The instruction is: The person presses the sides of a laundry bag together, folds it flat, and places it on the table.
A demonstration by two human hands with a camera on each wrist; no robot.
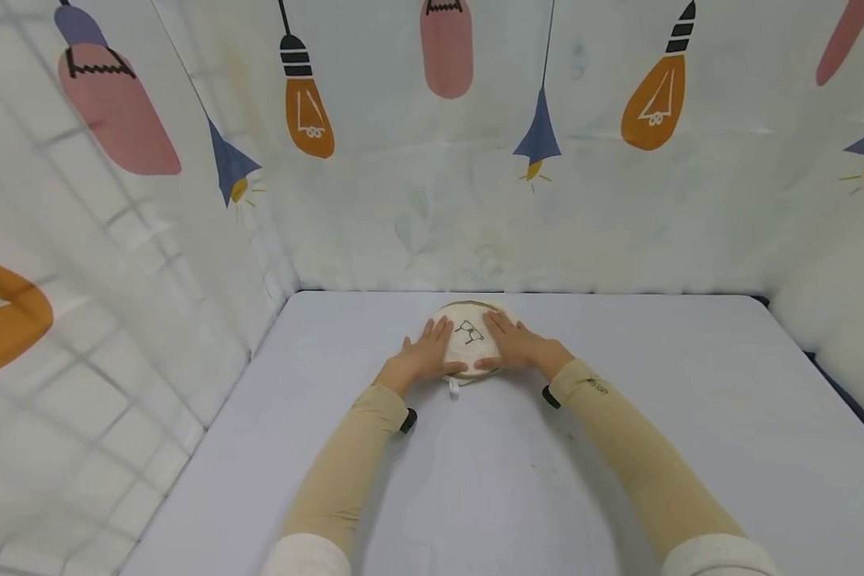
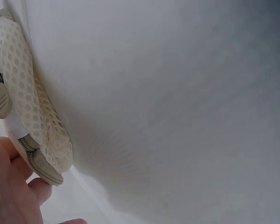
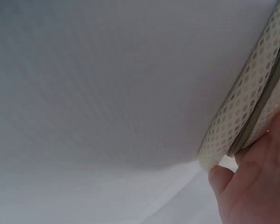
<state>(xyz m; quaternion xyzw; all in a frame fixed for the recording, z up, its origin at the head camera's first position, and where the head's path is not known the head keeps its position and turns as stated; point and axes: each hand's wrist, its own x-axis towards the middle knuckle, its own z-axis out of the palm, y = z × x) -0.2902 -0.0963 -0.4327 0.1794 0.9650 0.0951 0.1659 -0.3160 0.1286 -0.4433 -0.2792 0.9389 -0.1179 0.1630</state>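
Observation:
A round cream mesh laundry bag (image 1: 468,340) with a dark line drawing on top lies near the table's far edge. My left hand (image 1: 430,352) rests on its left side, fingers spread and mostly straight. On the right side my right hand (image 1: 516,342) lies the same way, with both thumbs pointing inward along the near edge. In the left wrist view the bag's mesh side (image 2: 25,88) shows, with a beige zipper pull (image 2: 1,100) beside it. A grey-brown zipper (image 3: 261,100) runs round the bag in the right wrist view. A small white tag (image 1: 454,387) sticks out at the front.
The bag lies on a white-covered table (image 1: 490,480). Behind it hangs a pale curtain (image 1: 432,216) printed with lamps and bulbs, and similar fabric (image 1: 115,320) closes off the left side.

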